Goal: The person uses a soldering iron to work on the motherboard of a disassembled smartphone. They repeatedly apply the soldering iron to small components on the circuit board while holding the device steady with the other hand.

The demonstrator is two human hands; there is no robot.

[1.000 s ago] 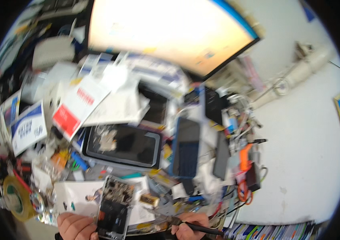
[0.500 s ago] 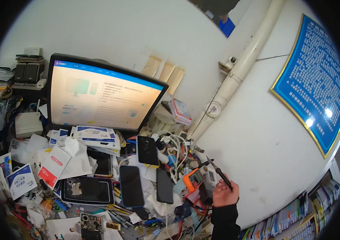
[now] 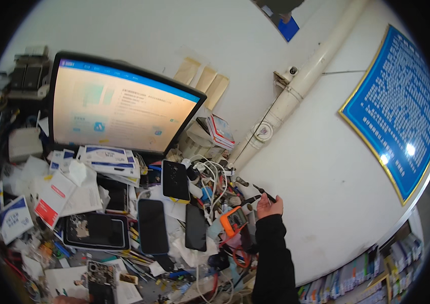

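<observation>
My right hand (image 3: 268, 209), at the end of a dark sleeve, grips a slim black soldering-iron-like pen (image 3: 270, 196) amid the clutter's right edge, its tip pointing up and left beside another dark rod. An orange multimeter (image 3: 234, 221) lies just below and left of that hand. At the lower edge, only a sliver of my left hand (image 3: 67, 300) shows beside an opened phone with exposed circuit board (image 3: 101, 283); its fingers are mostly out of frame.
A monitor (image 3: 121, 109) stands behind heaped packets (image 3: 53, 200), several phones (image 3: 151, 225), cables and small tools. A white pipe (image 3: 296, 93) crosses the wall beside a blue sign (image 3: 387, 116). Files (image 3: 336, 278) line the lower right.
The view has tilted up to take in the wall. My right hand has risen with the black tool from beside the opened phone to the right, and now holds it at a flatter angle.
</observation>
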